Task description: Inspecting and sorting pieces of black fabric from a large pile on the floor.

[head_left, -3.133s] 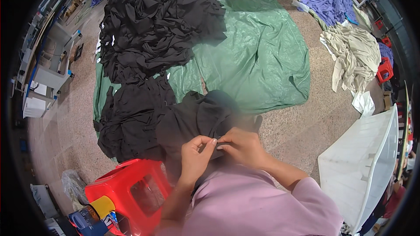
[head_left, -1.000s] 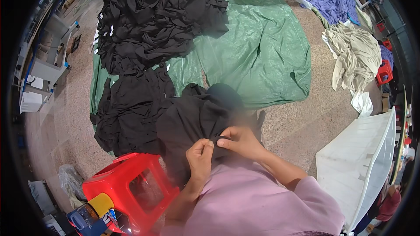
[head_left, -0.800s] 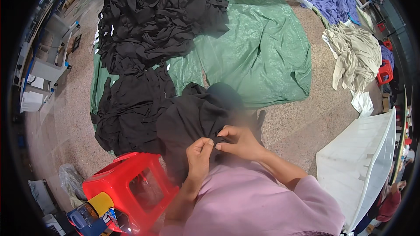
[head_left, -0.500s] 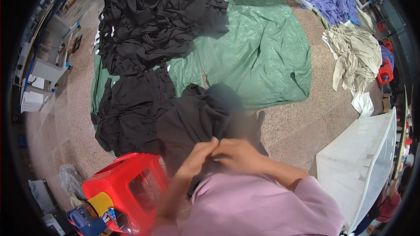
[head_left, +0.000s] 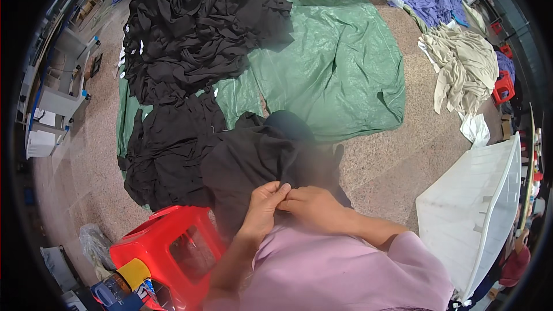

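Observation:
A black garment (head_left: 247, 152) is draped over my lap. At its near edge my left hand (head_left: 262, 206) pinches the cloth between thumb and fingers. My right hand (head_left: 314, 206) is closed on the same edge, its fingertips right beside the left thumb. What lies between the fingertips is too small to make out. Ahead to the left, more black garments (head_left: 175, 147) lie in a flattened heap, joining a large black pile (head_left: 201, 29) farther off. Both rest partly on a green tarp (head_left: 340, 75).
A red plastic stool (head_left: 167, 247) stands at my left, with a yellow-and-blue item (head_left: 133, 273) on it. At my right is a large white bin (head_left: 466, 213). Beige cloth (head_left: 461, 66) and purple cloth (head_left: 426, 0) lie in heaps at the far right.
My hands stay together at the garment's edge, with the left hand's fingers and thumb slightly shifted. The whole view has shifted a little as my head moved.

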The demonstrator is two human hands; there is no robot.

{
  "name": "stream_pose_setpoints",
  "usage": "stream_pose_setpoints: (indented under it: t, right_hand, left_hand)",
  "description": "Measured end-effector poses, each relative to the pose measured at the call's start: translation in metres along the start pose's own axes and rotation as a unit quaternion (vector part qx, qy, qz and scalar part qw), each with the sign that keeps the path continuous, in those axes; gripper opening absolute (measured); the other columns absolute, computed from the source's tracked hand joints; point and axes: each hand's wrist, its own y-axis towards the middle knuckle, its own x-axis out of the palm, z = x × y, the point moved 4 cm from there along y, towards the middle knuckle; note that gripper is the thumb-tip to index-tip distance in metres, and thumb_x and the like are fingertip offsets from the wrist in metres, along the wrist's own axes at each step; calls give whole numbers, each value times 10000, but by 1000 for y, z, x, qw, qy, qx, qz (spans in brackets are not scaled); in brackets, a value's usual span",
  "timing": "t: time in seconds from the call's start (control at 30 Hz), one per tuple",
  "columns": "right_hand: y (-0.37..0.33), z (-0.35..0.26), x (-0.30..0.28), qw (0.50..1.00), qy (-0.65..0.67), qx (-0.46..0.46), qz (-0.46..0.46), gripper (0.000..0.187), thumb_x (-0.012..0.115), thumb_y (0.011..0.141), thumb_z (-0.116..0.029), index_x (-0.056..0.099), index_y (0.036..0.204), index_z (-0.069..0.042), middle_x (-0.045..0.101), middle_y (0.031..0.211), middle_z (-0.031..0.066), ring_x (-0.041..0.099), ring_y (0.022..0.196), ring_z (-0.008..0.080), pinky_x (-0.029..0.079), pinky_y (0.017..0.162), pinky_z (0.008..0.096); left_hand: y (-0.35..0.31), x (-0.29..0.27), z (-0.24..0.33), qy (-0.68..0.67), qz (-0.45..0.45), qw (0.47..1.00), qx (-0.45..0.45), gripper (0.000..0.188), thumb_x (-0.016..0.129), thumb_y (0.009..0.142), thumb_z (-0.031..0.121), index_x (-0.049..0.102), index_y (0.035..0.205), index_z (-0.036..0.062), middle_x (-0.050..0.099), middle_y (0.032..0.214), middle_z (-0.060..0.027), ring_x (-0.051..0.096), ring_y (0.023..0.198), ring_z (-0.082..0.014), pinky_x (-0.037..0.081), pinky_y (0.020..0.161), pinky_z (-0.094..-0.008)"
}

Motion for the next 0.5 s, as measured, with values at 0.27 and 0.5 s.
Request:
stream_pose_setpoints:
  t: [0.27, 0.5]
  right_hand:
    - [-4, 18, -14, 972, 150, 162, 81, 175, 711, 773, -79, 630, 910, -5, 642, 824, 133, 631, 697, 251, 497, 631, 329]
    - [-1, 41, -23, 944, 240, 193, 118, 134, 718, 790, -80, 657, 859, 18, 646, 802, 126, 617, 675, 203, 467, 602, 302]
  left_hand:
    - [1, -2, 11, -78, 74, 988, 109, 142, 531, 986, 165, 589, 956, 38, 603, 885, 29, 548, 796, -29, 452, 732, -196]
    - [-11, 11, 26, 19, 21, 996, 88, 73, 620, 918, 65, 634, 950, 1, 641, 898, 5, 582, 811, -54, 467, 737, -213]
